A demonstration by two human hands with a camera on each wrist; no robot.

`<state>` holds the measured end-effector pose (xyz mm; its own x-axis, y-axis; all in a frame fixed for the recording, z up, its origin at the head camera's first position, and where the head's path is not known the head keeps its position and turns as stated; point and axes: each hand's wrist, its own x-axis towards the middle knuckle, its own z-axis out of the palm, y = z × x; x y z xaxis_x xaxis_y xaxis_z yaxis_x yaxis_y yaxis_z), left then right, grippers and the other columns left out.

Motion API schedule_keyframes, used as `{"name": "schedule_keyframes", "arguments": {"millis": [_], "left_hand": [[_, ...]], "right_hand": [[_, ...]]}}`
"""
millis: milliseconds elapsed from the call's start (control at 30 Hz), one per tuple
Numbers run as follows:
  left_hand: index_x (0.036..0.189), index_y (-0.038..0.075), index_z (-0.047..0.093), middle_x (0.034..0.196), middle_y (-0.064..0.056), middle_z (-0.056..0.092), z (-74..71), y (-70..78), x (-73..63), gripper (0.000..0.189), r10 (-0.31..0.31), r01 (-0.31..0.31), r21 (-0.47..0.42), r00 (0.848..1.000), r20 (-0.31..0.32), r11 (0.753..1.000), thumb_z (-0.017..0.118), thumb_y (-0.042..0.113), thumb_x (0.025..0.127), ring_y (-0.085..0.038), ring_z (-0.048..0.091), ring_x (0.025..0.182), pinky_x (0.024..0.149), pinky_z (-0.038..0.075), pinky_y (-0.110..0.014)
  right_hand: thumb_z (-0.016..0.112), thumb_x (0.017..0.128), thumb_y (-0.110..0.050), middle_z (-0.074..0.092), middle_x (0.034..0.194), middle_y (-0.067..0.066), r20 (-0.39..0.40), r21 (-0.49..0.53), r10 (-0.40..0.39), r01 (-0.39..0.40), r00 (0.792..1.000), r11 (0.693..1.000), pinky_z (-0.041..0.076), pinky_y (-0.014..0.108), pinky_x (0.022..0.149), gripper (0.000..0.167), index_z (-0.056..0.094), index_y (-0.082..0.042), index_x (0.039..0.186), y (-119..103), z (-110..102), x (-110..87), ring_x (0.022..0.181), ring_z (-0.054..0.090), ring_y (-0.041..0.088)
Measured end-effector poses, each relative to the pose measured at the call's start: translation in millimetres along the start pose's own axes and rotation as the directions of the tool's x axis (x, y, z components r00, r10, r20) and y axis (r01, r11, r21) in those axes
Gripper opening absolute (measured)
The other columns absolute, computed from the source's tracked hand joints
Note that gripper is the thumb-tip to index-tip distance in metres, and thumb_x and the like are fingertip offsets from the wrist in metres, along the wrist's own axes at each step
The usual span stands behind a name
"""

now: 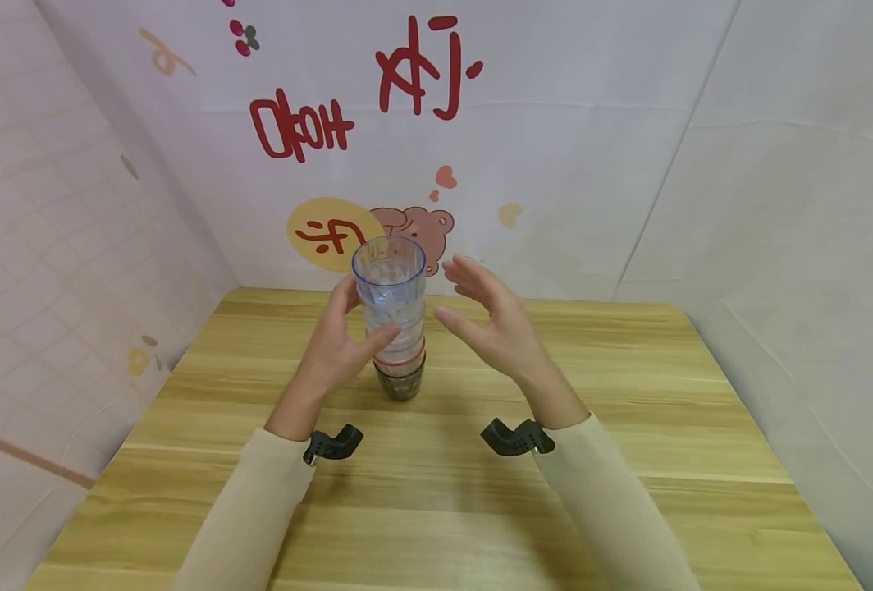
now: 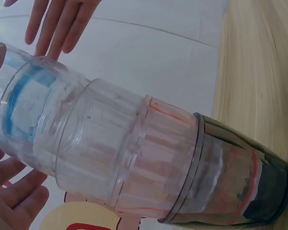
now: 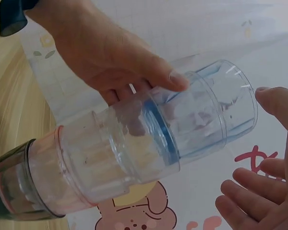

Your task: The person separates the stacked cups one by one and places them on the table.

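Observation:
A tall stack of nested clear plastic cups (image 1: 395,316) stands upright on the wooden table (image 1: 436,509), leaning slightly. From the bottom up it shows a dark smoky cup (image 2: 245,182), a reddish-rimmed cup (image 3: 50,167), colourless cups (image 2: 101,139) and a blue-rimmed cup (image 3: 221,105) on top. My left hand (image 1: 336,336) is around the upper left of the stack, thumb across the near side and fingers curled behind, partly hidden. My right hand (image 1: 499,324) is apart from the stack on its right, fingers spread and relaxed, palm toward the cups.
A white wall cloth (image 1: 577,189) with red writing and a printed bear (image 1: 436,234) hangs behind the table's far edge. More cloth (image 1: 60,205) hangs at the left side. Dark camera mounts (image 1: 333,443) sit on both wrists.

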<state>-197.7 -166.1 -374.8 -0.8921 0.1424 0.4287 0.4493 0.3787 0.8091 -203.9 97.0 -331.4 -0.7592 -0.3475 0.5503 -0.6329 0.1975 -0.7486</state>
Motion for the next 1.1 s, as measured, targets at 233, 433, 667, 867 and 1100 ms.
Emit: {"name": "schedule_keyframes", "arguments": {"millis": [233, 433, 667, 867, 1100], "left_hand": [[0.168, 0.014, 0.029, 0.164, -0.012, 0.048, 4.6, 2.8, 2.2, 0.093, 0.003, -0.003, -0.030, 1.000, 0.003, 1.000, 0.083, 0.035, 0.095, -0.036, 0.048, 0.151, 0.128, 0.034, -0.064], [0.167, 0.011, 0.029, 0.163, -0.014, 0.048, 5.9, 3.3, 1.7, 0.093, 0.020, -0.020, -0.025, 1.000, -0.004, 0.999, 0.083, 0.036, 0.095, -0.036, 0.049, 0.151, 0.128, 0.035, -0.064], [0.168, 0.011, 0.028, 0.165, -0.015, 0.047, 8.5, 2.7, 1.9, 0.095, 0.028, -0.028, -0.025, 1.000, -0.007, 0.999, 0.083, 0.038, 0.095, -0.036, 0.048, 0.153, 0.129, 0.034, -0.063], [0.169, 0.013, 0.027, 0.166, -0.013, 0.044, 10.9, 2.5, 2.1, 0.097, 0.035, -0.035, -0.040, 0.999, -0.012, 0.999, 0.083, 0.043, 0.096, -0.035, 0.046, 0.154, 0.129, 0.034, -0.062], [0.165, 0.010, 0.031, 0.165, -0.014, 0.047, 12.9, 3.0, 3.6, 0.092, 0.038, -0.039, -0.052, 0.999, -0.024, 0.998, 0.084, 0.038, 0.095, -0.034, 0.046, 0.154, 0.130, 0.034, -0.062]], "right_hand": [[0.080, 0.095, -0.003, 0.057, 0.159, 0.020, -0.003, 0.034, -0.025, 0.025, 1.000, 0.999, 0.048, 0.042, 0.123, 0.077, 0.042, 0.001, 0.162, -7, 9, 10.4, 0.148, 0.057, 0.033], [0.081, 0.095, -0.007, 0.053, 0.162, 0.021, 0.007, 0.034, 0.013, -0.013, 1.000, 0.999, 0.045, 0.041, 0.126, 0.082, 0.037, 0.001, 0.165, -13, 17, 17.1, 0.151, 0.054, 0.032], [0.083, 0.095, -0.013, 0.052, 0.165, 0.015, 0.019, 0.030, 0.047, -0.047, 0.999, 0.998, 0.043, 0.042, 0.127, 0.086, 0.036, -0.002, 0.166, -16, 22, 21.5, 0.150, 0.055, 0.030], [0.085, 0.094, -0.016, 0.047, 0.168, 0.016, 0.032, 0.051, 0.089, -0.090, 0.996, 0.995, 0.042, 0.045, 0.128, 0.094, 0.030, -0.002, 0.169, -13, 26, 24.9, 0.152, 0.052, 0.030], [0.087, 0.093, -0.019, 0.044, 0.170, 0.014, 0.026, 0.055, 0.095, -0.096, 0.995, 0.994, 0.041, 0.044, 0.128, 0.096, 0.030, -0.005, 0.169, -14, 33, 31.3, 0.153, 0.052, 0.029]]}}
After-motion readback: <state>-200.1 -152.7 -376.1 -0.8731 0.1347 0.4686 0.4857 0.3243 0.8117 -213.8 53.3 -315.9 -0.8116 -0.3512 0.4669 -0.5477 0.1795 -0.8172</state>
